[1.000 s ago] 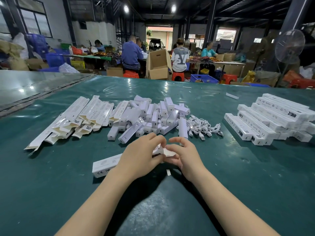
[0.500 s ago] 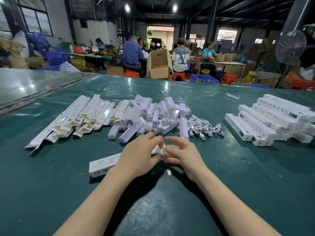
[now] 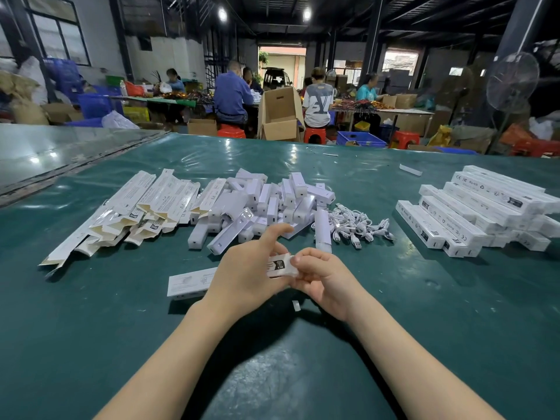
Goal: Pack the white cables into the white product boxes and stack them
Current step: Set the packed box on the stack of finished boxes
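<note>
Both hands hold one white product box (image 3: 189, 281) low over the green table (image 3: 91, 328)
The left hand (image 3: 247, 274) curls over the box's middle, thumb lifted; the right hand (image 3: 324, 277) pinches its right end with bent fingertips (image 3: 298, 258). White cables (image 3: 357, 224) lie heaped further off, right of centre, beside a pile of small white units (image 3: 266, 201); packed boxes (image 3: 472, 213) are stacked far right, flat cartons (image 3: 145, 204) far left

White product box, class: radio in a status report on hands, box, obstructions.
Left hand grips white product box, right hand pinches its end. Box not yet on stack. Paper scrap lies near hands.
</note>
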